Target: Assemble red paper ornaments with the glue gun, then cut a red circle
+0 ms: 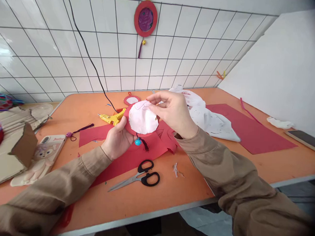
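- Brown sleeves (pixel 54 186) come nearest the camera, one from each side; scissors (pixel 139 177) lie on the surface (pixel 191 184) between them.
- Left grip (pixel 119 137) cradles the disc (pixel 143 119) from its lower left, thumb on the red rim.
- Right grip (pixel 174 110) pinches the disc at its upper edge, thumb towards the camera.
- So the disc sits between both, raised above the surface, white face towards the camera.
- Best done lightly: the left should bear the weight, the right press only at the edge — the thin white face would probably crease.
- Bell (pixel 138 141) and tassel (pixel 145 144) hang below; better left free of the left fingers.
- Glue gun (pixel 112 117) lies just beyond the left grip — perhaps hot, so knuckles should stay clear.
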A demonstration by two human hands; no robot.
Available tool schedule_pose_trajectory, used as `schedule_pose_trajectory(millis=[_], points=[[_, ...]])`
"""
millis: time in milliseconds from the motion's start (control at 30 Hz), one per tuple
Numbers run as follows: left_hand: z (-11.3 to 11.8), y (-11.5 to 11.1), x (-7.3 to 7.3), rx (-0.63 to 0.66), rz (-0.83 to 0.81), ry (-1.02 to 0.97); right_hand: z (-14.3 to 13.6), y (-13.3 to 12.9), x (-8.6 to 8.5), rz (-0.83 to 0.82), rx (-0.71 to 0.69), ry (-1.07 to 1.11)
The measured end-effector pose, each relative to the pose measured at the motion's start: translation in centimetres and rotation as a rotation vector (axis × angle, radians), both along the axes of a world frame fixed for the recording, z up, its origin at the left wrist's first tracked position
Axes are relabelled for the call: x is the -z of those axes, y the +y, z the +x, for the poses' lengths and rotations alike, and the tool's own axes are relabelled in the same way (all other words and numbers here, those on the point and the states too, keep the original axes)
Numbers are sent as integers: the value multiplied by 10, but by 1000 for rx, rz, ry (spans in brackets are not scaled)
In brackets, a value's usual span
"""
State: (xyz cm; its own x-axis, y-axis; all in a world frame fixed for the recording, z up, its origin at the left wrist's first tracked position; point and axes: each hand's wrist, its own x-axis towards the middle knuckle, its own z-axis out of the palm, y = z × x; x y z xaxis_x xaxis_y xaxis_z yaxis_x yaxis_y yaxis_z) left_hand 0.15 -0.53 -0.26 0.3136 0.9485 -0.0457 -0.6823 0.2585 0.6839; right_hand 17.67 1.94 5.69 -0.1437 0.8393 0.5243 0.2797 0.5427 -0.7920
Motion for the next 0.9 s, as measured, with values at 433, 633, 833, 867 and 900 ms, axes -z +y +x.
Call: schedule_pose_trajectory(millis=[433, 633, 833, 867, 900], points=[[-2, 4, 4, -7, -45, -21, 6, -2, -1, -68, -269, -62], [-4, 6, 8, 39, -37, 12, 16, -6, -8, -74, -450, -272], [-1, 0, 8, 141, 82, 117, 9, 2, 5, 201, -220, -542], [0, -2, 8, 138, 91, 139, 7, 2, 6, 234, -208, -560], [1, -3, 8, 132, 92, 160, 4, 2, 8, 259, -198, -572]])
